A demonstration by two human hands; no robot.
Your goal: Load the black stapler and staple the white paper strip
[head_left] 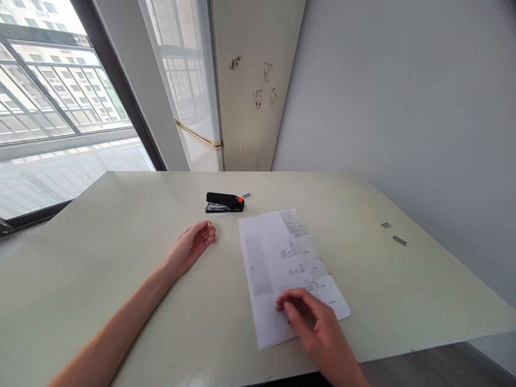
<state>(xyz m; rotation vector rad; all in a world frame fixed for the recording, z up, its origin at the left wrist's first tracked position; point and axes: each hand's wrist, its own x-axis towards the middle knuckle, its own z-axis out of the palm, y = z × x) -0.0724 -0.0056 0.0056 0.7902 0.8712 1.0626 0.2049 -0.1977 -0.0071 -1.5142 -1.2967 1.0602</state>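
White printed sheets (266, 258) lie at a slant on the table, one over another, with print along their right part. Over their near end is my right hand (318, 328), its fingers bent and the thumb close to the fingertips. What is between those tips, if anything, is hidden. My left hand (195, 242) rests on its side on the tabletop, left of the sheets, with the fingers curled in and nothing visible in them. Just beyond it stands a black stapler (224, 202) with an orange-red patch on its right end. A short grey staple strip (246, 195) lies behind the stapler.
Two more grey staple strips (399, 241) lie near the right edge of the pale table (169, 333). A refrigerator (253, 129) with worn patches stands behind the table, beside a grey wall (395, 97). A window (60, 80) is on the left.
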